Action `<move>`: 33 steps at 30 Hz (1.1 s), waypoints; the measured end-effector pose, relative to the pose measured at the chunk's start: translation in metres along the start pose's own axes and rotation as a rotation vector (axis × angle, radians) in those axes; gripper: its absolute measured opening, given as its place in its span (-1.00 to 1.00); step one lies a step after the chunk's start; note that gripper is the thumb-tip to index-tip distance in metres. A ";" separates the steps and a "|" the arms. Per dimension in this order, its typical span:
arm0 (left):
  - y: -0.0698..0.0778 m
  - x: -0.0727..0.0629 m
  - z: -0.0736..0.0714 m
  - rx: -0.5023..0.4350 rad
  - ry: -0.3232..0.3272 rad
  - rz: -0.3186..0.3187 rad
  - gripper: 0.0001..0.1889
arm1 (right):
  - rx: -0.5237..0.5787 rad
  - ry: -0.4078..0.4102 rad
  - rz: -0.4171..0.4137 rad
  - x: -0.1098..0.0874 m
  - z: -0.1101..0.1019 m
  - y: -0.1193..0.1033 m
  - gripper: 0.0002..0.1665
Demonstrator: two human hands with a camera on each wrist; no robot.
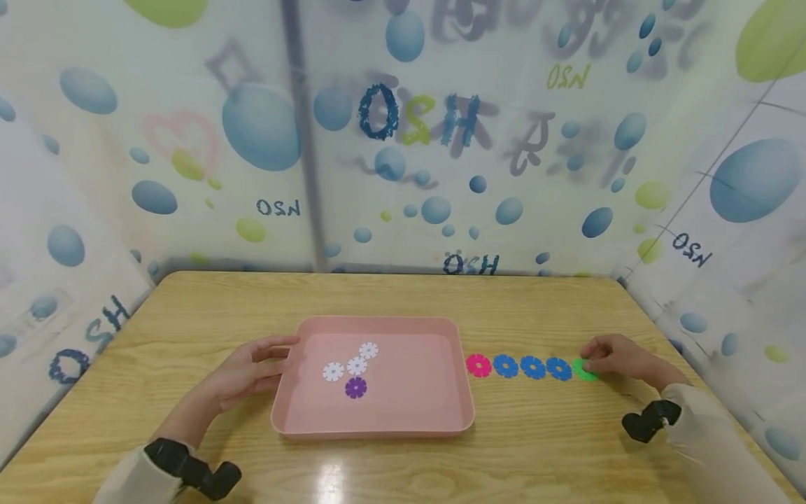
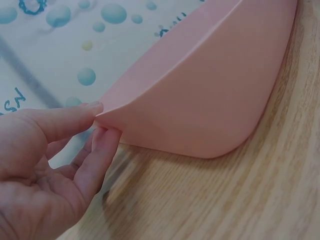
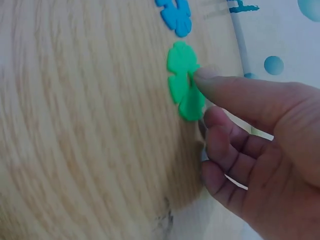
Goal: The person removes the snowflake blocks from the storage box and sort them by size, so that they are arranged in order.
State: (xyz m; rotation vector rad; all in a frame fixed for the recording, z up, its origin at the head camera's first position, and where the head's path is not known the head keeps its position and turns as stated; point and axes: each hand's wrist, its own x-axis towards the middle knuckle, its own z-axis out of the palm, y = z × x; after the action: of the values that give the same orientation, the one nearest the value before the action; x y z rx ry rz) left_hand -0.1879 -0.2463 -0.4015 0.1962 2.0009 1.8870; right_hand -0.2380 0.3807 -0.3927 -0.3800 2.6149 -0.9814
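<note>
One green disc (image 3: pixel 182 79) lies leftward of the right hand (image 1: pixel 620 358) — thumb touching, grip unclear (left hand (image 1: pixel 252 367) pinches pink tray (image 1: pixel 415 385)).

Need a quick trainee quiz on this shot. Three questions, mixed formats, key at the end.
1. Count: how many white discs lie in the pink tray?
2. True or false: the left hand grips the tray's edge.
3. Multiple choice: which colour of disc is nearest the right hand?
A) purple
B) green
C) white

Key:
1. Three.
2. True; in the left wrist view its fingers pinch the rim.
3. B; the green disc is at that hand's thumb.
</note>
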 end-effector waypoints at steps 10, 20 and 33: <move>0.000 0.000 0.001 -0.010 0.014 -0.001 -0.41 | -0.006 -0.015 -0.107 0.018 0.000 -0.041 -0.65; -0.002 0.001 0.000 -0.011 0.009 0.017 -0.41 | 0.000 -0.118 -0.248 0.053 0.033 -0.112 -0.68; -0.002 0.000 0.000 -0.002 0.017 0.000 -0.38 | 0.044 -0.210 -0.386 0.104 0.085 -0.193 -0.72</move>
State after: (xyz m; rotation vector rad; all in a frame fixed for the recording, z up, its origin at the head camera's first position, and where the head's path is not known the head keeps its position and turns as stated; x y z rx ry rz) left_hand -0.1879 -0.2466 -0.4034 0.1797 2.0102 1.8963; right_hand -0.2749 0.1534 -0.3445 -0.9486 2.3725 -1.0463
